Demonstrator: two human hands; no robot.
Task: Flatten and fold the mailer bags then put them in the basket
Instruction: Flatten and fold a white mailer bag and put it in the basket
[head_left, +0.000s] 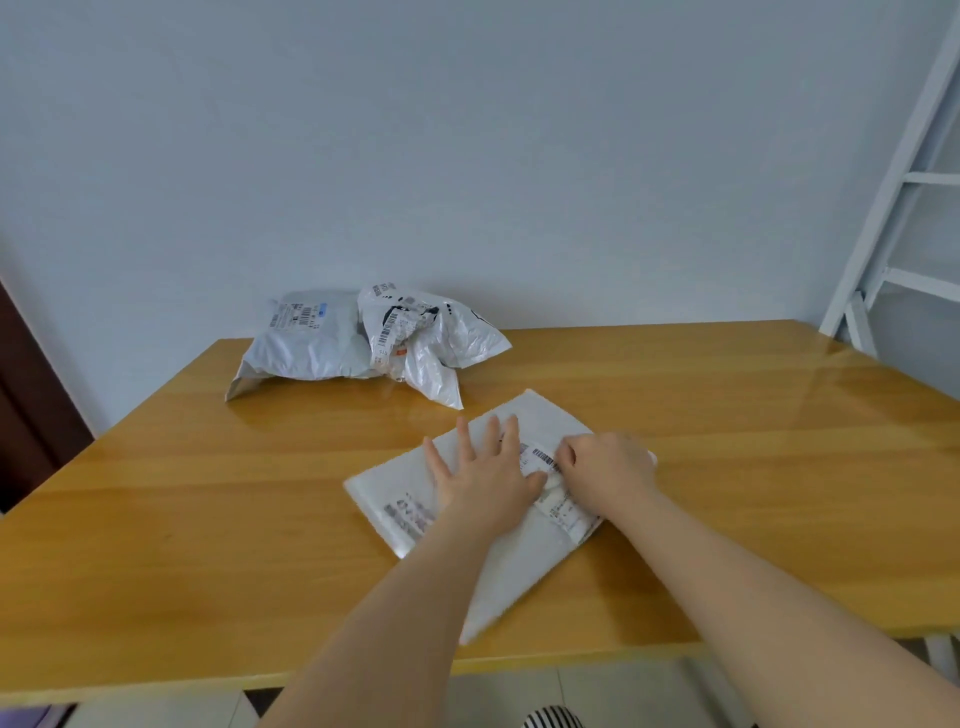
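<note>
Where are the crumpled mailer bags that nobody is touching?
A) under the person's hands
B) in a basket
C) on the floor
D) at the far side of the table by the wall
D: the two crumpled mailer bags lie in a heap at the far edge of the table, near the wall, away from both hands.

Glossy wooden table (208, 493), flattened white mailer bag (519, 561) near front edge, perhaps two crumpled mailers (363, 343) at back
</note>
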